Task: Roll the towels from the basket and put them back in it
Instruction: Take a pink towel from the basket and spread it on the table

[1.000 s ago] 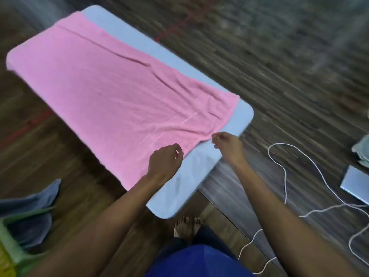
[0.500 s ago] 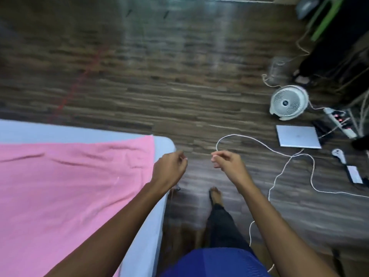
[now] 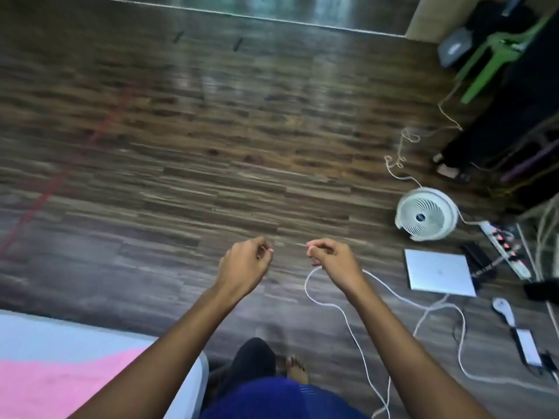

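A pink towel lies spread flat on a white table at the bottom left; only its near corner shows. My left hand and my right hand are raised side by side over the wooden floor, to the right of the table and away from the towel. Both have their fingers curled with the thumb against the fingertips. I can see nothing held in either. The basket is out of view.
A white cable loops across the floor under my right arm. A white fan, a closed laptop and a power strip sit at the right. A green chair stands at the far right. My bare foot is beside the table.
The view has swung right, away from the table. Both hands left the towel's edge and now hover over the floor, still curled.
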